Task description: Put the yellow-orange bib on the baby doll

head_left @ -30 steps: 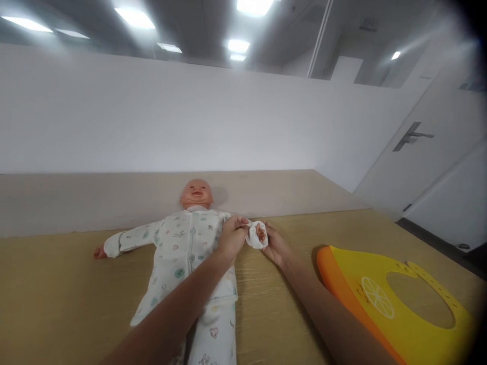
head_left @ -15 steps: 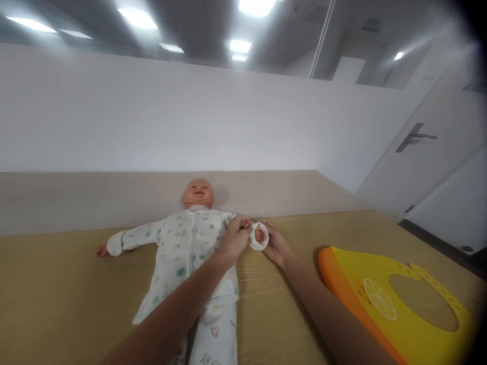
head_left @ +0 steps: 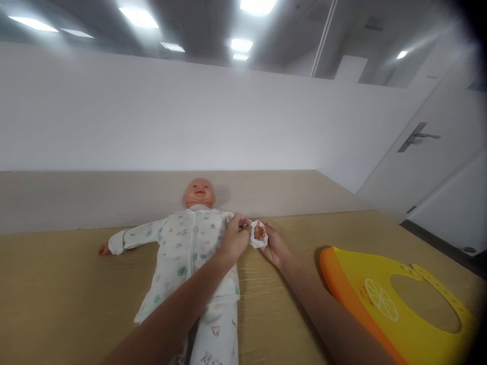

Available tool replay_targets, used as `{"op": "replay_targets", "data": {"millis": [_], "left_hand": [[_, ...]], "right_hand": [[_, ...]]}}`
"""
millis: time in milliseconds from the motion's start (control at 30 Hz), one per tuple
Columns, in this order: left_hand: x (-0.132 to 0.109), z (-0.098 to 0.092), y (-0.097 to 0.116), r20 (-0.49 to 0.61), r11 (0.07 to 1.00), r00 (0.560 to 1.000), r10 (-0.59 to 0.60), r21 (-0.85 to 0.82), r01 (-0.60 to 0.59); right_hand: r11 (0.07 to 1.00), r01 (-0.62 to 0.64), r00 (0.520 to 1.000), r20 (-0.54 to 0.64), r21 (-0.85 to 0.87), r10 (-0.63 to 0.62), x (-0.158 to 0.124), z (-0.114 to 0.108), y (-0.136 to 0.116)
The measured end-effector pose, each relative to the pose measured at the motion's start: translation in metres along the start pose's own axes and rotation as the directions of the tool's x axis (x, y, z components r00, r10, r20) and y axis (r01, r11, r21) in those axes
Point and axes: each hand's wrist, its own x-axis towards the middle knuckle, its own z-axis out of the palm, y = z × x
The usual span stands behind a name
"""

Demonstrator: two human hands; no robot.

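A baby doll (head_left: 198,192) lies on its back on the wooden table (head_left: 57,284), dressed in a white patterned romper (head_left: 182,248). One doll arm stretches out to the left. My left hand (head_left: 234,239) pinches the romper sleeve near the doll's other wrist. My right hand (head_left: 274,246) grips the bunched white cuff (head_left: 258,235), where the doll's small hand shows through the opening.
A yellow and orange silicone bib (head_left: 395,301) lies on the table at the right. A low wooden ledge (head_left: 95,197) and a white wall run behind the doll. A white door with a handle (head_left: 416,137) stands at the far right.
Both hands have shifted slightly up and left with the cuff, which is bunched tighter around the doll's hand. The doll's body has not moved.
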Motion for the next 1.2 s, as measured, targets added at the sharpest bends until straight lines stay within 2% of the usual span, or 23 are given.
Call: {"op": "replay_targets", "data": {"millis": [200, 467, 667, 733, 867, 1000, 1100, 1200], "left_hand": [[0.001, -0.001, -0.001, -0.003, 0.973, 0.997, 0.082, 0.219, -0.079], [0.003, -0.004, -0.004, 0.01, 0.942, 0.996, 0.094, 0.323, -0.092], [0.003, -0.005, 0.003, 0.041, 0.906, 0.995, 0.086, 0.412, -0.095], [0.001, -0.005, 0.006, 0.075, 0.86, 0.993, 0.094, 0.496, -0.119], [0.0, -0.008, 0.015, 0.192, 0.655, 0.973, 0.126, 0.721, -0.227], [0.001, -0.013, 0.022, 0.291, 0.508, 0.947, 0.136, 0.8, -0.318], [0.002, -0.016, 0.024, 0.304, 0.449, 0.945, 0.123, 0.832, -0.326], [0.002, -0.016, 0.022, 0.295, 0.423, 0.95, 0.106, 0.851, -0.311]], "right_hand": [[1.0, 0.018, 1.0, -0.011, -0.009, -0.018, 0.0, 0.005, 0.007], [0.991, 0.016, 0.999, -0.044, -0.131, -0.022, -0.005, 0.014, 0.0], [0.973, 0.124, 0.987, -0.073, -0.196, -0.141, -0.006, 0.012, -0.005], [0.966, 0.135, 0.986, -0.072, -0.22, -0.154, -0.007, 0.01, -0.007], [0.955, 0.115, 0.99, -0.046, -0.272, -0.133, -0.009, 0.008, -0.01], [0.963, 0.116, 0.992, -0.02, -0.245, -0.124, -0.009, 0.007, -0.01], [0.941, 0.138, 0.988, -0.022, -0.31, -0.152, -0.008, 0.006, -0.009], [0.87, 0.162, 0.983, -0.002, -0.465, -0.184, -0.007, 0.005, -0.008]]}}
